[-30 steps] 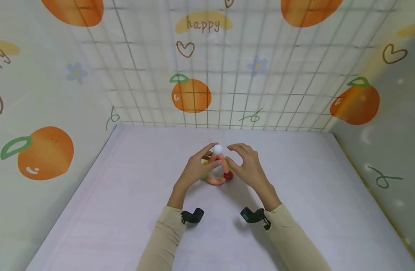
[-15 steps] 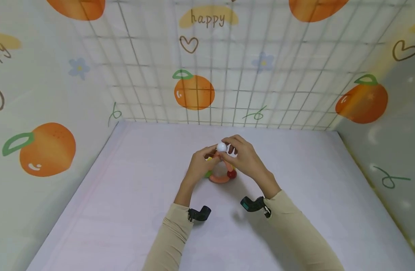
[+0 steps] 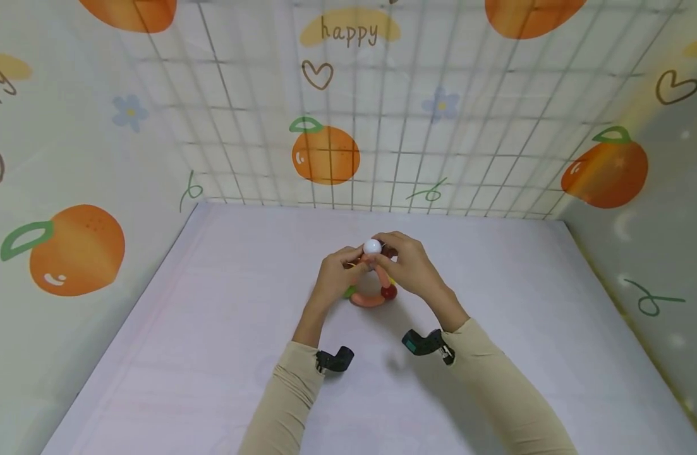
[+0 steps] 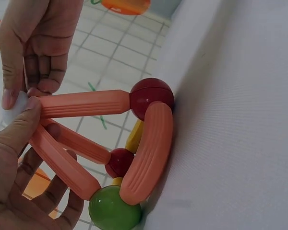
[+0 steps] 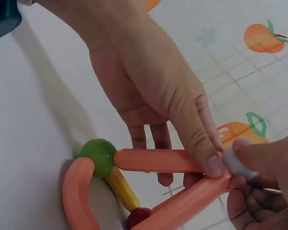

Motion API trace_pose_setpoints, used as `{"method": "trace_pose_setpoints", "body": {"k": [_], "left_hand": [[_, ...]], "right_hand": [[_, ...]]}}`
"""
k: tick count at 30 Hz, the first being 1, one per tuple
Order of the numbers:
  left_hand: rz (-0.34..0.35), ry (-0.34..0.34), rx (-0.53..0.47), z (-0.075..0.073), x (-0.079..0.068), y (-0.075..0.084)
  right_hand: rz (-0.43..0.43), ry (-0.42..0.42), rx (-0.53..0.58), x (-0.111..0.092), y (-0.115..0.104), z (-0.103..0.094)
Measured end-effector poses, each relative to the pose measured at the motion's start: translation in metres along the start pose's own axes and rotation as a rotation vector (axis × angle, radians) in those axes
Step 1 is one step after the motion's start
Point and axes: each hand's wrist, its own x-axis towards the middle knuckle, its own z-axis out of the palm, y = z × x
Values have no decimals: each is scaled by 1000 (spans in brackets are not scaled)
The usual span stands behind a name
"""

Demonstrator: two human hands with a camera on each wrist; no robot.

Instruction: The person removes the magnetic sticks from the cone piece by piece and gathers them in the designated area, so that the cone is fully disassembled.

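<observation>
A small pyramid of magnetic rods and balls stands on the table. Its white ball [image 3: 372, 246] is at the peak, where straight orange rods [image 4: 84, 103] meet. My left hand [image 3: 332, 278] pinches the rods just under that ball, thumb in front. From the other side my right hand [image 3: 413, 265] pinches the white ball between thumb and fingers. Around the base are a green ball [image 4: 114, 209], a red ball [image 3: 388, 292], a second red ball [image 4: 120, 163], a curved orange rod [image 4: 149, 154] and a yellow rod [image 5: 123, 189]. Fingers hide parts of the top joint.
The pyramid is near the middle of a pale table [image 3: 212, 328]. A curtain [image 3: 376, 95] printed with oranges hangs over a wire grid behind it, and printed cloth walls close both sides. Each wrist carries a black camera [image 3: 335, 359].
My right hand has moved left from beside the white ball and taken hold of it. The left hand has stayed at the top of the rods. The head view has shifted slightly.
</observation>
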Motion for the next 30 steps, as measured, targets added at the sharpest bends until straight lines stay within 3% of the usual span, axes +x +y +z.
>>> {"method": "trace_pose_setpoints", "body": {"k": [5,8,12,16,22,30], "left_hand": [[-3,-9,1,1,0,-2],[-14,-22,-4,1,0,-2],[-8,-29,-5,0,-1,-2],[22,-35,7,-2,-1,3],[7,-36,38,-6,2,-1],[-19,-39,76,-1,0,0]], "right_hand": [[207,21,136,-2,7,0],[239,67,141,-4,8,-3],[133,120,40,-6,4,-11],[55,159,8,-7,0,-22],[-36,195,-60,-13,6,-36],[-74,220,-127,-25,21,-59]]}}
